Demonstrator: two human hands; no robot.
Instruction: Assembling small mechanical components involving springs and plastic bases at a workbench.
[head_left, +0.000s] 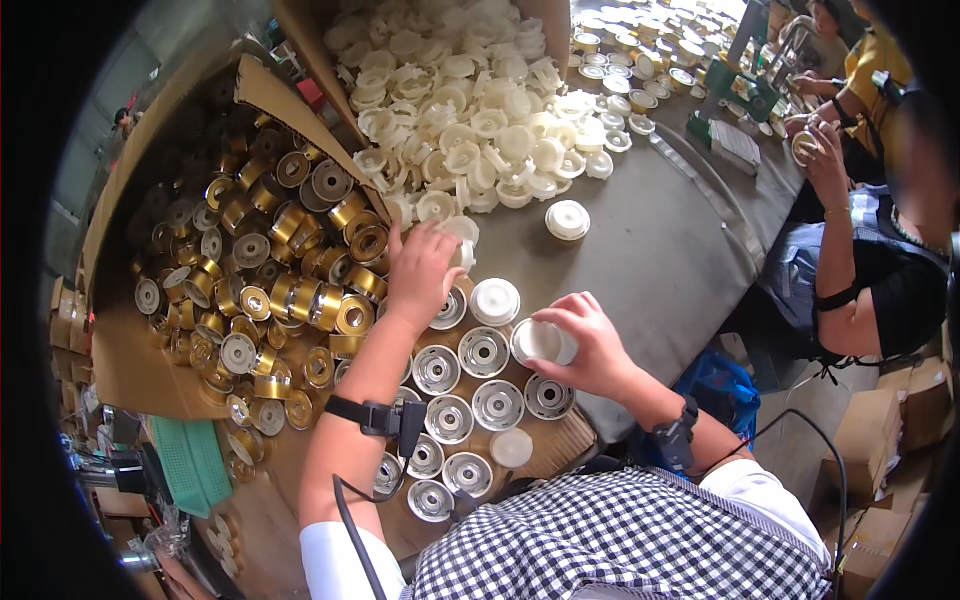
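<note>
The left hand (420,272) reaches forward with its fingers curled down over a white plastic insert (462,240) at the near edge of the big heap of white plastic parts (470,110), just beside the cardboard box of gold metal caps (270,280), and it seems to grip this piece. The right hand (590,345) is closed around one round cap with a white inside (538,342) and holds it just above the rows of silver-lined caps (470,400) standing on the grey tabletop (650,250). At the far right, another person's hands (820,150) work on similar caps.
</note>
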